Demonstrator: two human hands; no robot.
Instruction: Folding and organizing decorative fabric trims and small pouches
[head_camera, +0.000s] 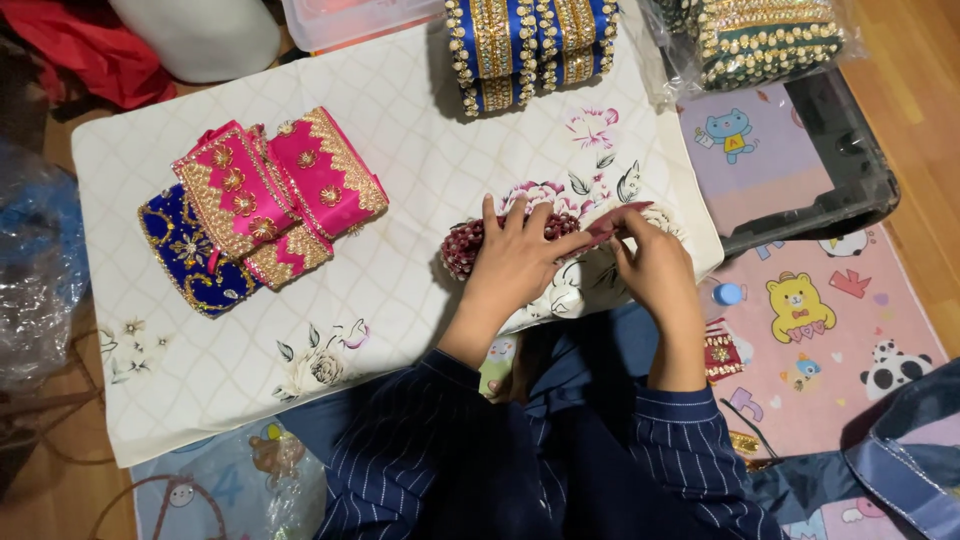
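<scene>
The left hand (517, 262) lay spread over a maroon beaded bangle roll (478, 243), pressing it against the white quilted floral cloth (420, 140) on the low desk, its thumb and forefinger meeting the right hand's. The right hand (652, 262) pinched a thin dark-red strip (612, 220), perhaps ribbon, though the view was too small to be sure, held just beside the roll's right end. Left of the hands, well apart, sat a heap of pink and blue gold-embroidered fabric bands (255, 205). At the cloth's far edge stood blue bangle stacks trimmed with pearls and gold (530, 45); green ones in clear plastic (765, 40) lay near them.
</scene>
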